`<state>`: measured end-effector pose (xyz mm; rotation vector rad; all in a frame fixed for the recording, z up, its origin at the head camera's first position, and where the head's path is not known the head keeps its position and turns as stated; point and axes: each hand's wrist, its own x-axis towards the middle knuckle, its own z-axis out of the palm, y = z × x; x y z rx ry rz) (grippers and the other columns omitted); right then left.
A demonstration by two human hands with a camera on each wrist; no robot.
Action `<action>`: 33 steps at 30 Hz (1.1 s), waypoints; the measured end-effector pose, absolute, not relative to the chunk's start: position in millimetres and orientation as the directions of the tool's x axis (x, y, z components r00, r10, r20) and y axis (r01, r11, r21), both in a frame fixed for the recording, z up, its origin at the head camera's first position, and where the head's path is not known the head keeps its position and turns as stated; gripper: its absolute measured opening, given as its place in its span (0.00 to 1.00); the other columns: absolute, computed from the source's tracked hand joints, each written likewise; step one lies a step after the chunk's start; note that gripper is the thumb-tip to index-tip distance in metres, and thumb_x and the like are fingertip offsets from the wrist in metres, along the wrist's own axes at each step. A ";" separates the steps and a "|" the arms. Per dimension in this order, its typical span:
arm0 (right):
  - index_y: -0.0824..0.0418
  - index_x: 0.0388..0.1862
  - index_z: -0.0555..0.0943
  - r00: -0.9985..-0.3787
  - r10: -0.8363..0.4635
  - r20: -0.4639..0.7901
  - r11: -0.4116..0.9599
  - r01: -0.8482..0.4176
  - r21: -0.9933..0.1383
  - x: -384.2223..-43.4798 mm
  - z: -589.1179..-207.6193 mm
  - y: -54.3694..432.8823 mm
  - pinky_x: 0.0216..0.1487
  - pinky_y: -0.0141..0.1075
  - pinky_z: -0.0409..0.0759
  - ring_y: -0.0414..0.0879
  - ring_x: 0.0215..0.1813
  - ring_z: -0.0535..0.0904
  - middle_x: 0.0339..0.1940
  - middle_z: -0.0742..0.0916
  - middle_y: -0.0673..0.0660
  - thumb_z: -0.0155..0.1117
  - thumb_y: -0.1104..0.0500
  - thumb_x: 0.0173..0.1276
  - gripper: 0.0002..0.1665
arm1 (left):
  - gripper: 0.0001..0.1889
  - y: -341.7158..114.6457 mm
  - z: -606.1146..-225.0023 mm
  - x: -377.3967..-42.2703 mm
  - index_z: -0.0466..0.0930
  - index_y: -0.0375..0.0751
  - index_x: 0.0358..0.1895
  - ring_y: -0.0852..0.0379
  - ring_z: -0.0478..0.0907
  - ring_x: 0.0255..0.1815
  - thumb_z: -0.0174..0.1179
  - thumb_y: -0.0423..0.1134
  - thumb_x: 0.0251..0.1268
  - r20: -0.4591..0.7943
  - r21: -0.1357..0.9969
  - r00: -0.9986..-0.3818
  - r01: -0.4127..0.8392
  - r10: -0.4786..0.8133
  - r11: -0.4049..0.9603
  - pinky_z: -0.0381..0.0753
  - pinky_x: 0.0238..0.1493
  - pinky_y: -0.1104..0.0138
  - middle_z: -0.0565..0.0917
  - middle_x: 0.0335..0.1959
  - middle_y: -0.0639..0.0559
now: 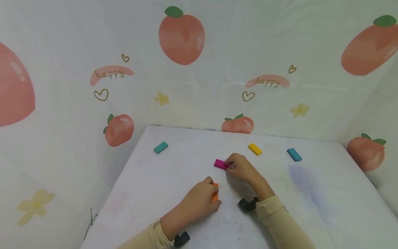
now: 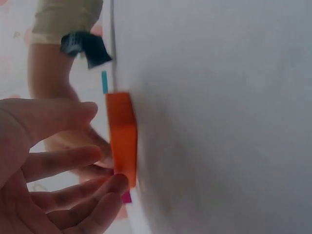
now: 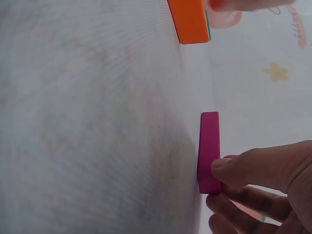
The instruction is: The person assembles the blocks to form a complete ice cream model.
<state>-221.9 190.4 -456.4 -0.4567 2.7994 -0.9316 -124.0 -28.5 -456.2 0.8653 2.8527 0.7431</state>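
My left hand [image 1: 200, 197] is around an orange block [image 1: 215, 197] lying on the white table. In the left wrist view its fingers are spread, and one fingertip [image 2: 118, 183] meets the lower end of the orange block [image 2: 123, 131]; the thumb appears slightly apart from it. Farther forward, my right hand [image 1: 244, 169] pinches the right end of a magenta block [image 1: 220, 164]. The right wrist view has the thumb [image 3: 224, 168] on the face of the magenta block [image 3: 209, 141], other fingers behind its end.
A teal block [image 1: 160, 147] lies at the far left of the table. A yellow block [image 1: 255, 149] and a blue block [image 1: 294, 154] are at the far right. Behind the white tabletop [image 1: 174, 159] hangs a cloth [image 1: 199, 90] printed with fruit. Both wrists wear black devices [image 1: 247, 204].
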 end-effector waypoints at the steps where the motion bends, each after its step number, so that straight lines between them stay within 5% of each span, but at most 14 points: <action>1: 0.62 0.49 0.91 -0.943 -0.329 -0.054 0.761 -0.231 -0.607 -222.7 -456.2 190.3 0.64 0.52 0.86 0.53 0.56 0.84 0.49 0.88 0.57 0.69 0.67 0.69 0.11 | 0.14 -30.0 -454.4 -127.7 0.90 0.40 0.46 0.65 0.74 0.31 0.75 0.44 0.64 0.076 0.480 -0.843 0.499 0.533 0.721 0.80 0.37 0.75 0.80 0.43 0.53; 15: 0.59 0.48 0.91 -0.939 -0.328 -0.099 0.749 -0.195 -0.633 -220.2 -457.2 182.0 0.63 0.49 0.87 0.49 0.54 0.84 0.48 0.88 0.53 0.72 0.67 0.70 0.11 | 0.15 -43.6 -451.8 -211.0 0.85 0.33 0.59 0.50 0.83 0.49 0.66 0.32 0.73 0.124 0.544 -0.852 0.487 0.508 0.683 0.87 0.57 0.58 0.83 0.52 0.41; 33: 0.64 0.45 0.91 -0.863 -0.505 0.002 0.668 -0.393 -0.631 -212.6 -458.7 181.7 0.58 0.45 0.87 0.46 0.48 0.84 0.43 0.89 0.53 0.73 0.71 0.67 0.09 | 0.11 -37.0 -462.6 -223.5 0.89 0.30 0.51 0.49 0.83 0.49 0.61 0.24 0.70 0.068 0.554 -0.780 0.548 0.622 0.627 0.86 0.56 0.56 0.86 0.45 0.41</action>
